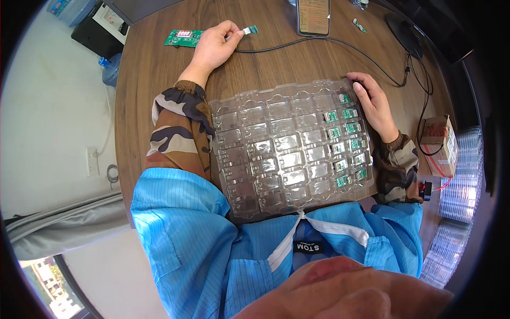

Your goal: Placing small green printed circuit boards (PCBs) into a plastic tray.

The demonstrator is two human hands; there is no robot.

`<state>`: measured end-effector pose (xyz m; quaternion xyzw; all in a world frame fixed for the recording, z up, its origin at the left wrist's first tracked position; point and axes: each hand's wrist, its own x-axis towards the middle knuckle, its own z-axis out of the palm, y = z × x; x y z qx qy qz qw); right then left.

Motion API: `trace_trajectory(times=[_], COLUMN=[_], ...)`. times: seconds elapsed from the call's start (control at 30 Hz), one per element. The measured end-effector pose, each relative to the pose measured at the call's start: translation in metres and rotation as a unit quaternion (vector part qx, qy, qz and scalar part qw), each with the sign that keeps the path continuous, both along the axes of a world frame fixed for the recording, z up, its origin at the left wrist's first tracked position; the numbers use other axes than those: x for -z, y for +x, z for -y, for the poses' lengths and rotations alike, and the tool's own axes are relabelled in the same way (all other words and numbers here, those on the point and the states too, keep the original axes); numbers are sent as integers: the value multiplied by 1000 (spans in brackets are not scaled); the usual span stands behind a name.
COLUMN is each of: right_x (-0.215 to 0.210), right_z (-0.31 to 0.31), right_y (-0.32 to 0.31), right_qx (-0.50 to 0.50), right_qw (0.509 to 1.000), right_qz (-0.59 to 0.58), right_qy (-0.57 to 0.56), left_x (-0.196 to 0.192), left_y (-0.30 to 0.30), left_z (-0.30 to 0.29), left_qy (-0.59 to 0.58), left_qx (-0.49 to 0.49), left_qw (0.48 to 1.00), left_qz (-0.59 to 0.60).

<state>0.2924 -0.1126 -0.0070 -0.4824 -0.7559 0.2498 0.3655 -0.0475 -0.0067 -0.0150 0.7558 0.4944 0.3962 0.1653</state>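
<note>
My left hand (217, 47) is at the far left of the table, pinching a small green circuit board (253, 30) with a silver-white connector by its end. Beside and partly behind that hand lies a larger green circuit board (173, 39) with a lit red digit display. A clear plastic blister tray (281, 127) rests on the table before my chest. Several small green boards sit in pockets of its right columns, such as one small board (352, 127); the other pockets hold none. My right hand (376, 103) grips the tray's far right corner between thumb and fingers.
A phone (313, 18) with a lit screen stands at the far edge. A black cable (340, 40) curves across the wooden table (159, 69). Another small board (359, 25) lies near the monitor stand (402, 34). A cardboard box (440, 146) and stacked clear trays (461, 175) are at the right.
</note>
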Motion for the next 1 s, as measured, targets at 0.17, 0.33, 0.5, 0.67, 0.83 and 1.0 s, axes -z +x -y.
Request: trace_trajectory(times=[0.17, 0.33, 0.5, 0.67, 0.83, 1.0], right_x=[0, -11, -55, -74, -57, -81], right_z=[-2, -10, -49, -61, -24, 75], right_y=[1, -3, -60, -92, -34, 92], right_qx=[7, 50, -118, -85, 3, 239], right_qw=[1000, 998, 986, 968, 917, 865], right_qz=[-2, -33, 62, 204, 344, 411], right_qy=[10, 16, 102, 122, 202, 159], left_x=[-1, 0, 0, -4, 5, 4], left_y=[1, 0, -6, 4, -2, 2], left_z=[1, 1, 8, 3, 5, 0], left_qy=[2, 12, 1, -3, -2, -10], left_qx=[6, 5, -6, 12, 14, 23], left_qw=[1000, 1000, 1000, 1000, 1000, 999], left_qz=[11, 11, 8, 17, 0, 36])
